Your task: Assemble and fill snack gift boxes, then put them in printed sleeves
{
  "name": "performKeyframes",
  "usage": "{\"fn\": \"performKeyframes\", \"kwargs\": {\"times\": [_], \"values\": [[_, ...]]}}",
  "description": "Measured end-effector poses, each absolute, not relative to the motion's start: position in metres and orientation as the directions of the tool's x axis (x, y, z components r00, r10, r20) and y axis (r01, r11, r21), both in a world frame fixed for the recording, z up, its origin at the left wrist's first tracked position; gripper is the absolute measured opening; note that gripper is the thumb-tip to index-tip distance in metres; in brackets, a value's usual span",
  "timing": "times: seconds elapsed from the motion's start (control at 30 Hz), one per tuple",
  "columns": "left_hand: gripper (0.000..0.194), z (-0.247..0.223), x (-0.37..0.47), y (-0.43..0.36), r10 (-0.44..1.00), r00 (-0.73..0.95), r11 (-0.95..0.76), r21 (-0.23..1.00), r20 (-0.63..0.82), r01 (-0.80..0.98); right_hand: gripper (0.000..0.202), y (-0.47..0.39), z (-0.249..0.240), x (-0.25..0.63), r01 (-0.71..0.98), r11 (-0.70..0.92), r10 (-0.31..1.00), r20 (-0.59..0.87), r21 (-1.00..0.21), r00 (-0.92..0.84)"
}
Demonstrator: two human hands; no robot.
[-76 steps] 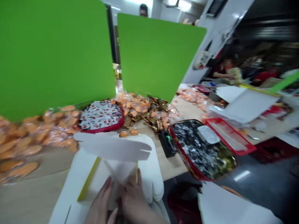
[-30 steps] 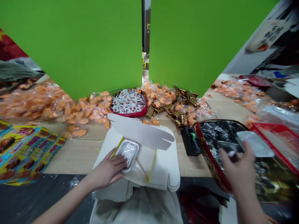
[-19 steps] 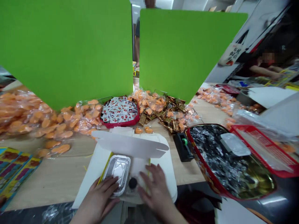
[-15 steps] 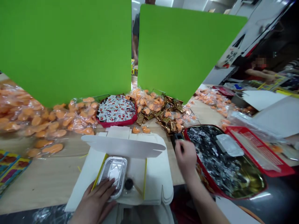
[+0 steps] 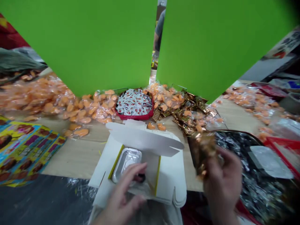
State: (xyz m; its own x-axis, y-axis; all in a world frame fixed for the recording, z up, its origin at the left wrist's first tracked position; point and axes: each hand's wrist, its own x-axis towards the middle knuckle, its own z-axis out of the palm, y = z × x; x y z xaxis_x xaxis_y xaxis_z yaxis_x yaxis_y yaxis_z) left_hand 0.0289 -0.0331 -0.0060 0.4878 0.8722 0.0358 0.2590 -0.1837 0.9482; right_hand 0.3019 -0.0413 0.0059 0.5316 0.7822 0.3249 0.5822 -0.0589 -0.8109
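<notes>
An open white cardboard box with yellow inner edges lies in front of me. Inside it is a foil tray, with a small round black item beside it. Over the box's front my left hand hovers with thumb and forefinger spread, holding nothing visible; it partly covers the tray and the black item. To the right of the box, my right hand grips a shiny gold-brown packet, blurred by motion. More gold packets lie in a heap behind it.
A red tray of small white sachets stands behind the box. Bagged orange pieces spread along green panels. At right is a large tin of clear-wrapped dark items, with a white lid-like piece on top. Printed cartons lie left.
My right hand has come up holding a gold-brown packet. My left hand has lifted off the foil tray and moved right. The view has turned left, showing more printed cartons.
</notes>
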Motion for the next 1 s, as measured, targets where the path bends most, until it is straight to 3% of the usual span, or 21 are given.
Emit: {"fn": "performKeyframes", "kwargs": {"times": [0.07,0.13,0.2,0.27,0.33,0.43,0.53,0.67,0.77,0.83,0.9,1.0], "values": [[0.06,0.003,0.053,-0.032,0.887,0.458,0.004,0.994,-0.055,0.112,0.053,-0.072,0.005,0.266,0.565,0.27,0.915,0.391,-0.779,0.102],[0.052,0.002,0.055,-0.021,0.918,0.365,0.109,0.984,-0.153,0.141,0.039,-0.07,-0.003,0.255,0.587,0.353,0.912,0.408,-0.729,-0.042],[0.05,-0.01,0.039,-0.002,0.951,0.258,0.091,0.95,-0.172,0.299,0.028,-0.04,-0.014,0.278,0.738,0.158,0.891,0.417,-0.656,0.18],[0.058,-0.028,0.019,0.019,0.962,0.235,-0.004,0.854,-0.139,0.521,0.032,0.004,-0.021,0.328,0.82,-0.183,0.798,0.405,-0.542,0.445],[0.054,-0.045,0.006,0.032,0.946,0.296,-0.139,0.657,-0.134,0.741,0.037,0.046,-0.028,0.38,0.783,-0.478,0.755,0.269,-0.399,0.598],[0.044,-0.055,0.001,0.028,0.913,0.401,-0.356,0.337,-0.072,0.872,0.054,0.092,-0.041,0.428,0.718,-0.591,0.72,0.16,-0.369,0.675],[0.05,-0.053,-0.002,0.019,0.855,0.513,-0.516,0.206,0.068,0.832,0.05,0.114,-0.053,0.441,0.673,-0.61,0.711,0.086,-0.418,0.698],[0.057,-0.058,-0.02,0.016,0.606,0.793,-0.79,0.167,0.065,0.59,0.043,0.105,-0.054,0.443,0.6,-0.582,0.666,0.1,-0.55,0.739],[0.06,-0.072,-0.03,0.022,0.559,0.825,-0.825,0.145,0.082,0.545,0.049,0.075,-0.047,0.436,0.545,-0.487,0.638,0.149,-0.683,0.756],[0.052,-0.073,-0.028,0.024,0.572,0.81,-0.819,0.138,0.13,0.556,0.052,0.049,-0.039,0.428,0.514,-0.4,0.654,0.156,-0.759,0.74],[0.04,-0.059,-0.018,0.021,0.569,0.794,-0.822,0.187,0.213,0.538,0.051,0.022,-0.027,0.419,0.416,-0.291,0.701,0.105,-0.861,0.706],[0.036,-0.013,0.019,0.006,0.558,0.76,-0.813,0.401,0.333,0.422,0.043,-0.018,0.005,0.41,0.229,-0.202,0.823,-0.038,-0.952,0.566]]}}
